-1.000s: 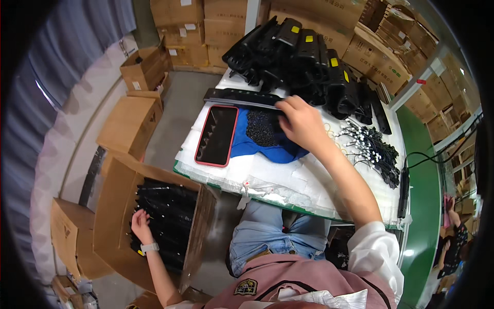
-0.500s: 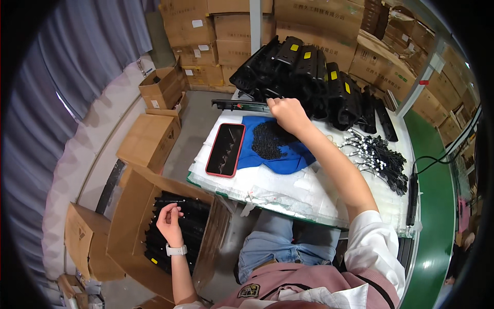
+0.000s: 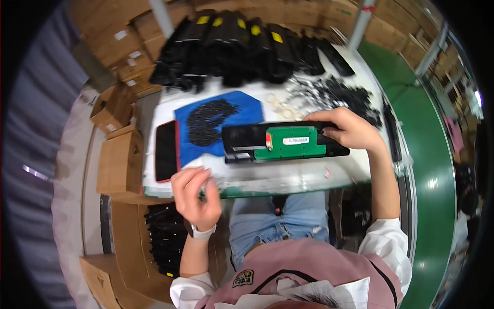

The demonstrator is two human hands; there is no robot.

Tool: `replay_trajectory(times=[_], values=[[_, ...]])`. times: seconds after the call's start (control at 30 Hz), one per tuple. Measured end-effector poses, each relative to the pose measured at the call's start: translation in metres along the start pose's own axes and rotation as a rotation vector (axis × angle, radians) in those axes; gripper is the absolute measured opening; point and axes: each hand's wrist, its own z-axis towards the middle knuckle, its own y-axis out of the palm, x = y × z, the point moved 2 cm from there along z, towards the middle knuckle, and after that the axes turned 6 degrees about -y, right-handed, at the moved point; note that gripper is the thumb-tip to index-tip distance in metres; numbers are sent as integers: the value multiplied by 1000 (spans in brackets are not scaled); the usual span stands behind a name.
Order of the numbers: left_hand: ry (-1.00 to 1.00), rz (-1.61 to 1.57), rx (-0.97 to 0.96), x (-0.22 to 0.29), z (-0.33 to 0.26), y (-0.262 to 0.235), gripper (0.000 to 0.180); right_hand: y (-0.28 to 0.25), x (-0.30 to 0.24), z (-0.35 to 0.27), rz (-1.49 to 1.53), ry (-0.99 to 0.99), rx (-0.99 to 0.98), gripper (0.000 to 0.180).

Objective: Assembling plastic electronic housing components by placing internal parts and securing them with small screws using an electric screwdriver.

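Note:
My right hand [image 3: 352, 130] grips the right end of a long black plastic housing [image 3: 242, 138]. A green circuit board [image 3: 298, 147] with a white label is set in the housing, which hangs level over the near part of the table. My left hand [image 3: 198, 198] is just past the table's near edge, below the housing's left end and apart from it. Its fingers are curled in toward the thumb; anything in them is too small or blurred to make out. Beyond the housing, a blue cloth [image 3: 249, 107] carries a pile of thin black pieces [image 3: 206, 123].
A red-cased phone [image 3: 167, 149] lies at the table's left. Black housings [image 3: 221, 46] with yellow labels are stacked at the back. Bundled black cables [image 3: 345, 98] with white ends lie right of centre. A carton [image 3: 128, 226] holding black parts [image 3: 167, 237] stands lower left.
My right hand has brought a black housing from the table's far left to the near middle, its circuit board now showing. My left hand has risen from over the carton to the table edge. The view has shifted.

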Motion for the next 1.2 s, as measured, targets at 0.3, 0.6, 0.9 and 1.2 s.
replay_trajectory(times=[0.3, 0.6, 0.9, 1.2], values=[[298, -93, -755, 36, 24, 125, 30, 6, 60, -66, -473, 146, 590, 36], [175, -211, -1206, 25, 39, 173, 31, -52, 169, -173, -1003, 1185, 453, 44], [118, -455, -1127, -10, 31, 177, 21, -63, 135, -168, 621, 364, 1073, 44], [-4, -532, -1129, -16, 32, 178, 21, -45, 26, -30, 1168, -331, 731, 68]])
